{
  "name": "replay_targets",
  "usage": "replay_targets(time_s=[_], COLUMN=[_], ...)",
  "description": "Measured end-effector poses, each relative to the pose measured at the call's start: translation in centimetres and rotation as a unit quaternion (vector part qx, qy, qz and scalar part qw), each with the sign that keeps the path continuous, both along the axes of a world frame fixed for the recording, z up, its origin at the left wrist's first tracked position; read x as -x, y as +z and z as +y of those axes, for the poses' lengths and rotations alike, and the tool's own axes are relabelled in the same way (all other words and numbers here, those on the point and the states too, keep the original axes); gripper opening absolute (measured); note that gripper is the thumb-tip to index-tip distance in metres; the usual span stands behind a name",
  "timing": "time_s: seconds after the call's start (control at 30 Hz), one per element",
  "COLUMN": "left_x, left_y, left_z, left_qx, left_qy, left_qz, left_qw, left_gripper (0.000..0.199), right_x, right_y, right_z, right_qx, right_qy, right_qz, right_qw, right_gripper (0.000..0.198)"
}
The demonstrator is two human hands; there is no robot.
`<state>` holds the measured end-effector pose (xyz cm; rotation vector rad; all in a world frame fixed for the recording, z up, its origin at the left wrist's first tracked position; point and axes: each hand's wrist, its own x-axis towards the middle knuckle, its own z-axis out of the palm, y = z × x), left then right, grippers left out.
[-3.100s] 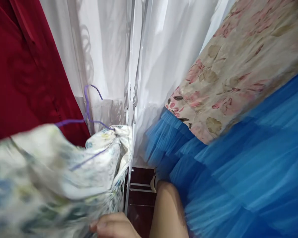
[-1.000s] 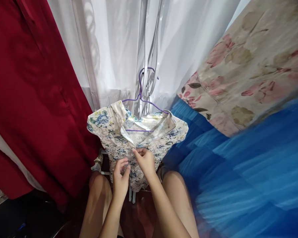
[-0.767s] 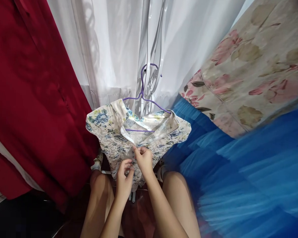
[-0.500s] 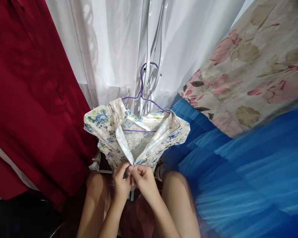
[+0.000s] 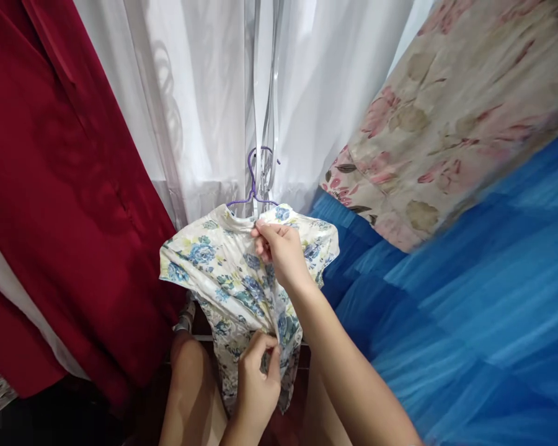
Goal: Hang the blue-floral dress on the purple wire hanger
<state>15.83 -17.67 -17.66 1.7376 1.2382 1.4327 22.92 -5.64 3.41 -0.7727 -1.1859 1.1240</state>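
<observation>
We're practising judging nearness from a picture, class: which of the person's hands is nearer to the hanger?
Right. The right hand pinches the garment at its neckline, just below the hanger; the left hand pinches its front, farther down.

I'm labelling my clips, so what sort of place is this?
Probably a clothing shop or dressing area, though I can't tell which. A floral garment is on a purple hanger, blue ruffled fabric and pink-flowered cloth hang at the right, and white drapes hang behind.
</observation>
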Motion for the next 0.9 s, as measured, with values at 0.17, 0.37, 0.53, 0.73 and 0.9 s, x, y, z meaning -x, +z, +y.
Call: replay_targets(time_s=[0.17,0.37,0.53,0.73,0.9], left_x=[2.6,7.2,7.2,8.2,14.8], left_y=[1.0,13.5,21.1,22.0,21.1], left_z=[1.2,7.2,10.7,11.0,14.9], left_qx=[-0.021,-0.204,-0.324,-0.360,-0.281], left_qy=[-0.036,0.059,0.026,0.132,0.235], left_qz=[0.030,-0.022,0.145,0.034,-0.259], left_qw=[0.999,0.977,0.934,0.923,0.894], left_gripper=[0.010,0.050,0.015,0.018,0.022], right_x=[0.3,-0.2,-0.1,0.4,-0.5], right_y=[-0.1,-0.7,-0.8,-5.1,-7.5], right_z=[-1.5,-3.5,-3.2,-1.3,-2.4], right_qx=[-0.030,-0.080,-0.160,-0.210,-0.179], right_qy=[0.002,-0.010,-0.073,-0.197,-0.115], right_qz=[-0.019,-0.107,-0.200,-0.327,-0.341], right_qw=[0.999,0.991,0.964,0.900,0.916], right_gripper=[0.035,0.028,0.030,0.032,0.034])
